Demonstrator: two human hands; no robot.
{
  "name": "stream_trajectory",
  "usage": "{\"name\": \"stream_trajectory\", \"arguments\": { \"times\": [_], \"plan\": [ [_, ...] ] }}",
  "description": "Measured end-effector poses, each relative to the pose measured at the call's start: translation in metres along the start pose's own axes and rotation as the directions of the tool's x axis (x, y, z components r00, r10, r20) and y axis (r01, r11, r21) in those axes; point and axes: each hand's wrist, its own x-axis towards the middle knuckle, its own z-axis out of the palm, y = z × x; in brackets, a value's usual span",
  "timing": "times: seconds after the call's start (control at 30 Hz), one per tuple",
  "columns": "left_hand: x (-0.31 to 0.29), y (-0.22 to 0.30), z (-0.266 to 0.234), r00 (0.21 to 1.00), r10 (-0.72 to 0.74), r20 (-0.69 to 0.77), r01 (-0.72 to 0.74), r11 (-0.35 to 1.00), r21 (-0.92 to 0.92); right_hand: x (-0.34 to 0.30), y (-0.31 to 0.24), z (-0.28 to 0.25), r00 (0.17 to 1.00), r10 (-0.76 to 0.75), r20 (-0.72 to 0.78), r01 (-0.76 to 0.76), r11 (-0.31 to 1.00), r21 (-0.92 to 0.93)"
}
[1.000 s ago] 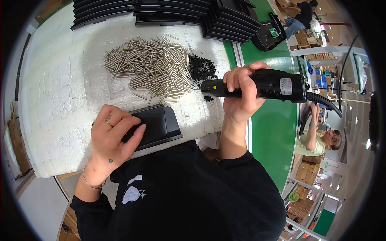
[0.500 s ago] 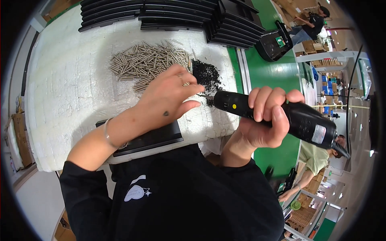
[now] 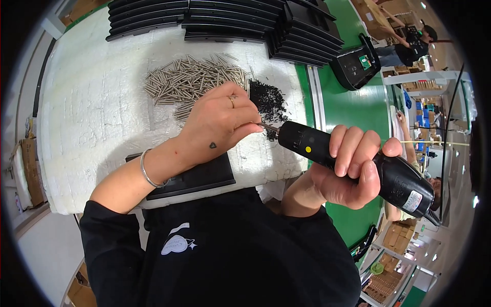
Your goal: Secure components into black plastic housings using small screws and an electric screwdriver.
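My right hand [image 3: 340,189] grips a black electric screwdriver [image 3: 302,144], which is tilted with its bit [image 3: 269,127] toward my left hand. The thumb and fingers of my left hand [image 3: 217,116] are pinched together at the tip of that bit. Whatever is between them is too small and covered to make out. Just beyond the left hand lies a heap of silvery metal pins [image 3: 186,81]. To its right is a pile of small black screws [image 3: 267,98]. Under my left forearm, a flat black panel [image 3: 204,174] rests at the near edge of the padded white surface.
Stacks of long black panels [image 3: 225,31] stand along the far side. A green work surface [image 3: 353,110] runs to the right, bearing a black housing [image 3: 353,69] with a small green circuit board. Another person [image 3: 409,48] stands at the far right, among boxes.
The left thumb and fingers have come together at the bit's tip, where there was a gap before. My right hand and the screwdriver sit slightly lower and farther right. The whole view has shifted a little.
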Motion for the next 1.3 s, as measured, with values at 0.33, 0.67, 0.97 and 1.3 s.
{"name": "stream_trajectory", "arguments": {
  "times": [0.33, 0.67, 0.97, 1.3],
  "plan": [
    [-0.011, 0.003, -0.005, 1.000, 0.006, 0.007, -0.006, 1.000, -0.009, -0.001, 0.001, 0.008, 0.994, 0.054, 0.098, -0.060, 0.997, 0.055],
    [-0.018, -0.016, -0.078, 0.982, -0.150, 0.117, 0.120, 0.966, 0.227, -0.003, 0.013, 0.015, 0.986, 0.081, 0.145, -0.083, 0.997, 0.007],
    [-0.055, -0.024, -0.075, 0.905, -0.206, 0.371, 0.074, 0.937, 0.341, -0.007, 0.021, 0.019, 0.986, 0.100, 0.131, -0.106, 0.993, 0.045],
    [-0.090, 0.026, -0.091, 0.942, -0.335, -0.022, 0.329, 0.907, 0.262, -0.018, 0.013, 0.044, 0.945, 0.190, 0.268, -0.210, 0.977, 0.046]
  ]
}}
